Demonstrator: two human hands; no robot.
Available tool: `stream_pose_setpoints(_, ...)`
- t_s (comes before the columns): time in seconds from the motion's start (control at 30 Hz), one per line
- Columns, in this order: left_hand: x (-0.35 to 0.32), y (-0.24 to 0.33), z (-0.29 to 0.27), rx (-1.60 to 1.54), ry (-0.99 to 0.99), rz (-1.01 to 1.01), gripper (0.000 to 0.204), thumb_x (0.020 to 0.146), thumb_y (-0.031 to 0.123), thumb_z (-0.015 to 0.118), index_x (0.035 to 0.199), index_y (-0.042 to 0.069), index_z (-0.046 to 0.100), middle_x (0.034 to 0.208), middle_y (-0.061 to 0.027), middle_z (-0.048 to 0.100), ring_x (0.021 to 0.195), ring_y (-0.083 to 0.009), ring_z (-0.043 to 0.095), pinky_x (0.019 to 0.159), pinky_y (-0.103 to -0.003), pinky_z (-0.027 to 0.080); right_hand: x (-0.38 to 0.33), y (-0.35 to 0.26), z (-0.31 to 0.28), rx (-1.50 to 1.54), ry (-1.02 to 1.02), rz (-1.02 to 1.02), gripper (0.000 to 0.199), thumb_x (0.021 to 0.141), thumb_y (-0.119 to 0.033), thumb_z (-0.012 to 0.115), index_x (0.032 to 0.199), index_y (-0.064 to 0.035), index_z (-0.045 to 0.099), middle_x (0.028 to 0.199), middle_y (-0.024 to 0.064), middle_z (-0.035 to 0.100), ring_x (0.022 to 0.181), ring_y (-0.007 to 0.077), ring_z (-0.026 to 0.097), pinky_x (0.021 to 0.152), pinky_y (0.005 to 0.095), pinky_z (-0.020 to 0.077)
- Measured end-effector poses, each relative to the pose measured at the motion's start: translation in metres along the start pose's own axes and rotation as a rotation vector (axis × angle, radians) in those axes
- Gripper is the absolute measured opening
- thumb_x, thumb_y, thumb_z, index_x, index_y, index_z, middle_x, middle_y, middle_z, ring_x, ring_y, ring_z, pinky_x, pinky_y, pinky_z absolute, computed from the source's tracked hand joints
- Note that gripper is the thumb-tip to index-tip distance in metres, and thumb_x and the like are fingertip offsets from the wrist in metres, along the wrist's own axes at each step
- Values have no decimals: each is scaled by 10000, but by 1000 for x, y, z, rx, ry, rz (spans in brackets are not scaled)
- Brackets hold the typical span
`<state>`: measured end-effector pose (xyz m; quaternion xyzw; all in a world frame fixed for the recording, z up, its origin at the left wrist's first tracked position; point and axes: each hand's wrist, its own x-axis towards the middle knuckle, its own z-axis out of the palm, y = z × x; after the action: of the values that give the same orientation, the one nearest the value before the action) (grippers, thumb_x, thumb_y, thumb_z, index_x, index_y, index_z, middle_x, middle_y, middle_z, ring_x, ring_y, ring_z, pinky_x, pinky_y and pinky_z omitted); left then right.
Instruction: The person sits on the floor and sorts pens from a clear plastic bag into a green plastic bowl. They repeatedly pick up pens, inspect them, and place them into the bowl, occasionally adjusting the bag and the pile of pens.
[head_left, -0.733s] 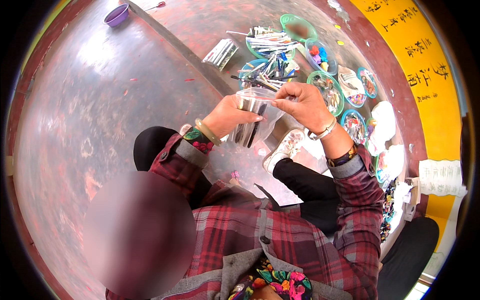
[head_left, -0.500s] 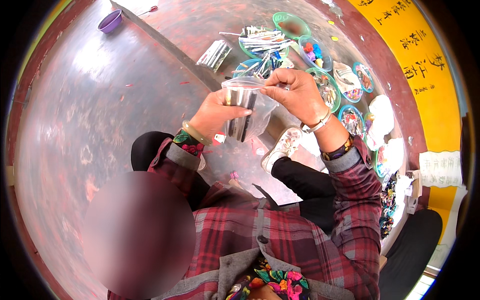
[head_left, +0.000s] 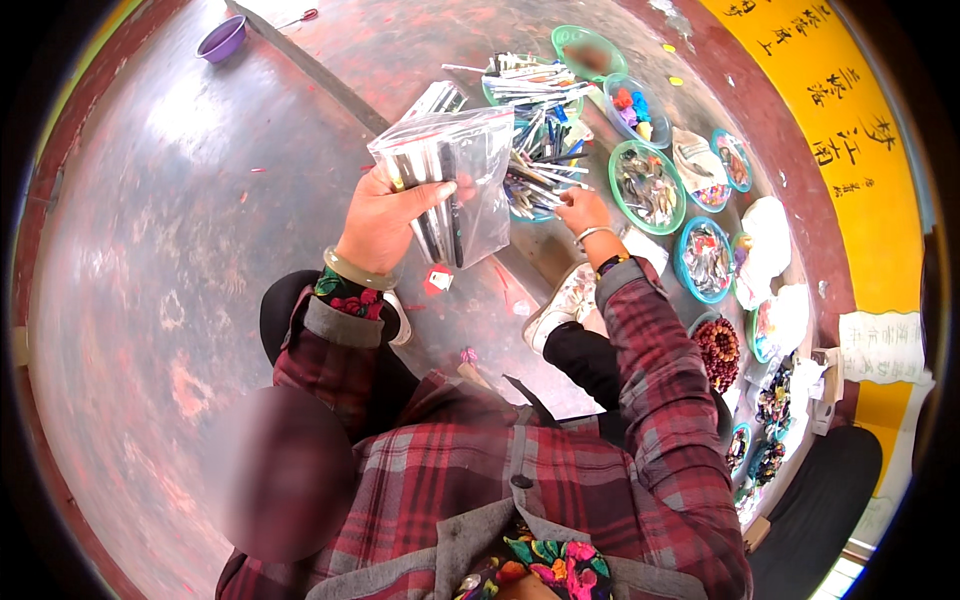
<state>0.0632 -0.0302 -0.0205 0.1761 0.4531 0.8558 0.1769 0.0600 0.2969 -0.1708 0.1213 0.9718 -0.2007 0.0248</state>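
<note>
In my left hand (head_left: 376,222) is a clear zip bag (head_left: 486,185), held upright with the thumb across its front. Inside the bag stand several slim pens (head_left: 432,222), some silver or white and some dark. My right hand (head_left: 587,213) is at the near right edge of a heap of loose pens (head_left: 548,150), which lies in a blue basket. Its fingers are pinched together by the pen ends; whether a pen is between them is hard to see.
Behind stands a green basket of white pens (head_left: 540,80), with another bag of pens (head_left: 435,97) beside it. Along the right are a green basket of small items (head_left: 648,188), a blue basket (head_left: 703,260) and dark red beads (head_left: 716,355). A purple basin (head_left: 221,40) sits far left.
My right hand has let go of the bag's top and moved down to the heap of pens. My left hand has carried the bag leftward, and its mouth has tilted.
</note>
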Motion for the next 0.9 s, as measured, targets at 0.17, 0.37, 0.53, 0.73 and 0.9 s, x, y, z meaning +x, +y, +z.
stream_pose_setpoints(0.17, 3, -10, -3, -22, 34, -25, 273, 835, -32, 545, 1107, -16, 562, 990, -106, 642, 897, -199, 622, 826, -326, 480, 3, -11, 25, -189, -31, 141, 228, 734, -263, 641, 887, -95, 664, 900, 149, 658, 869, 323, 622, 757, 403, 485)
stream_pose_setpoints(0.37, 10, -23, -4, 67, 6, -45, 266, 842, -25, 529, 1107, -21, 555, 983, -115, 643, 897, -210, 622, 821, -322, 471, 9, 0, 43, -302, -4, 110, 189, 761, -160, 555, 909, -124, 666, 954, 161, 644, 874, 327, 620, 771, 421, 486)
stream_pose_setpoints(0.53, 9, -24, -5, 61, 24, -45, 266, 838, -16, 538, 1103, -26, 556, 972, -110, 644, 888, -201, 620, 816, -316, 467, -1, 7, 28, -48, -39, 124, 192, 762, -230, 585, 900, -155, 695, 893, 154, 654, 843, 324, 624, 763, 419, 479)
stream_pose_setpoints(0.73, 7, -26, -3, 71, 12, -53, 259, 831, -14, 550, 1090, -23, 564, 960, -104, 646, 879, -192, 619, 799, -307, 468, -14, 36, 25, 624, 309, 260, 203, 794, -236, 625, 887, -67, 689, 804, 108, 676, 776, 231, 657, 639, 335, 501)
stream_pose_setpoints(0.9, 6, -28, -4, 70, 19, -74, 255, 822, -22, 559, 1077, -19, 570, 955, -101, 647, 866, -186, 620, 781, -302, 473, -20, 41, 7, 1289, 541, 419, 175, 890, -159, 533, 983, -16, 573, 869, 110, 650, 750, 202, 653, 565, 278, 499)
